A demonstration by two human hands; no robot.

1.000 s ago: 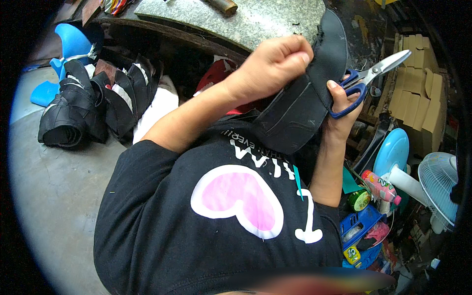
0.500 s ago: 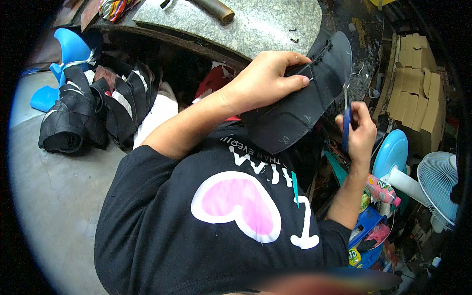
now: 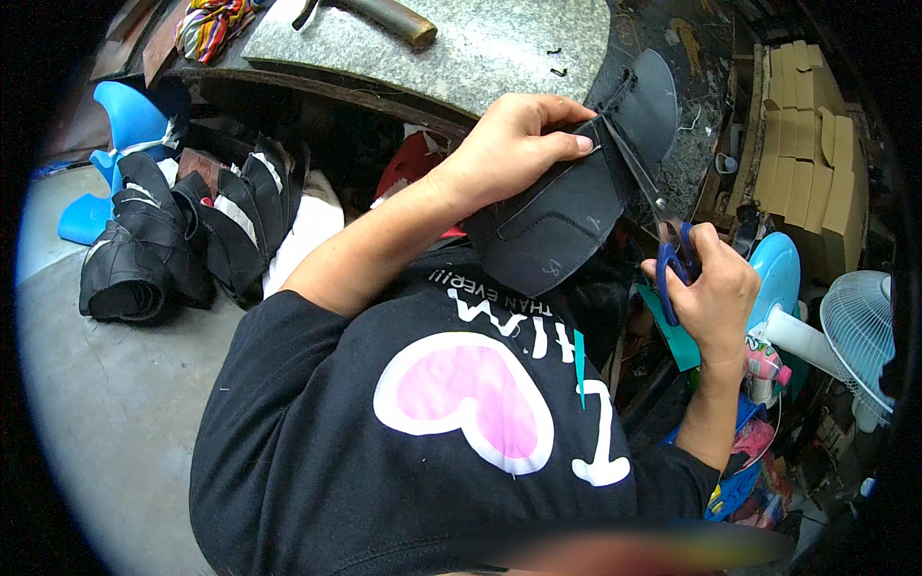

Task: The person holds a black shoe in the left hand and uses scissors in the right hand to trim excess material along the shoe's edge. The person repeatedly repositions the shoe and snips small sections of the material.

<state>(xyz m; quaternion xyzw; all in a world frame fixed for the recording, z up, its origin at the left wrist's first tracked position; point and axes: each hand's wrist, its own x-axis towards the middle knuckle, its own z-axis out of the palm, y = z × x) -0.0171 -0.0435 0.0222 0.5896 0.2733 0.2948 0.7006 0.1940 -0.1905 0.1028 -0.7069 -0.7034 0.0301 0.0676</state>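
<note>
Pinched between the thumb and fingers of my left hand [image 3: 514, 149] is the upper edge of a stitched black panel [image 3: 557, 221], leather-like, with small pale marks. Beyond the blades a rounded grey-black piece [image 3: 655, 106] continues from it; frayed threads gather at the join. My right hand [image 3: 722, 293] grips blue-handled scissors [image 3: 661, 204] through their loops. Their blades lie along the join between the two pieces, tips near my left thumb. Whether the blades touch a thread cannot be made out.
A stone slab [image 3: 480, 67] on the bench carries a hammer handle [image 3: 403, 24]. Bundles of black pieces [image 3: 134, 259] lie at left beside a blue plastic object [image 3: 134, 115]. Cardboard boxes [image 3: 797, 173] and a fan [image 3: 850, 326] stand at right.
The scissors have swung up and left from beside the panel, so their blades now lie along the join. My right hand has turned and moved slightly down and right. My left hand keeps its pinch.
</note>
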